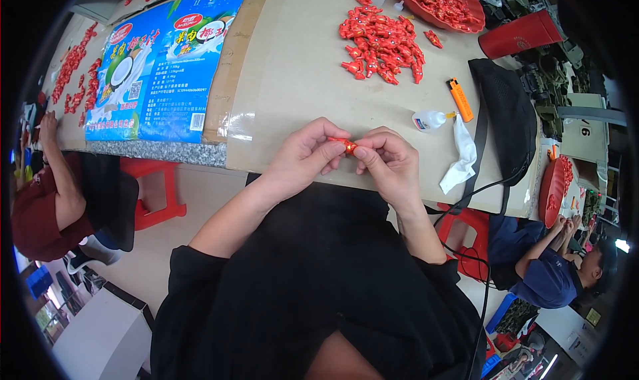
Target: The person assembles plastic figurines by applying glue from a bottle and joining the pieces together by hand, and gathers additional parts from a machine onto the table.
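Between the fingertips of both hands, just over the table's near edge, is a small red figurine [347, 145] with gold marks. My left hand [311, 152] pinches its left end, thumb and forefinger closed. On its other end, the thumb and forefinger of my right hand [389, 161] are closed too. Its exact shape is partly covered by the fingers. A pile of similar red figurines [383, 43] lies farther off on the table [293, 60]. To the right of my right hand are a small white glue bottle [429, 119] with a yellow tip and a crumpled white tissue [460, 157].
An orange box cutter [460, 100] and a black bag [504, 113] lie at the right, with a cable running down from the bag. A red tray [442, 7] of figurines and a red cup [520, 35] stand farther back. Blue printed cardboard [166, 67] covers the left. People sit at both sides.
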### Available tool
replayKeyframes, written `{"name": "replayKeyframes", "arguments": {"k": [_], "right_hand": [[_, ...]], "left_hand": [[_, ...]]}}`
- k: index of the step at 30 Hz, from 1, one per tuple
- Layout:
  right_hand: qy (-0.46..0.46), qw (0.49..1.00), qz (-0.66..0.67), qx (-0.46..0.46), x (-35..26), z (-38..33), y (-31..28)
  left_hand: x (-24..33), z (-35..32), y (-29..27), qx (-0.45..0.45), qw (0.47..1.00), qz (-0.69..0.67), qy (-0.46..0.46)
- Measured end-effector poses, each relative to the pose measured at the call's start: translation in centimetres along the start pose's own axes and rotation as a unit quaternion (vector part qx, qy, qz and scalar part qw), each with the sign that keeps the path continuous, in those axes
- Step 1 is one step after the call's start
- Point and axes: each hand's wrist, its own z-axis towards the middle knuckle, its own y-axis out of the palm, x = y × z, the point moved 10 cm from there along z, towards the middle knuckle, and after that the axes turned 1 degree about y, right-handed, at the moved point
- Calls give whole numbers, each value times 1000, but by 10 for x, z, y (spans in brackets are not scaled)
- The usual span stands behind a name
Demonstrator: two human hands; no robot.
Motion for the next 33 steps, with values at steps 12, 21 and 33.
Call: {"name": "replayKeyframes", "arguments": {"k": [12, 21, 33], "right_hand": [[35, 998, 44, 17, 6, -3, -5], [38, 998, 40, 32, 7, -2, -7], [30, 997, 62, 29, 10, 0, -5]], "left_hand": [[2, -1, 4, 9, 999, 30, 15], [-1, 0, 6, 5, 999, 43, -6], [-2, 2, 6, 26, 999, 47, -3]]}}
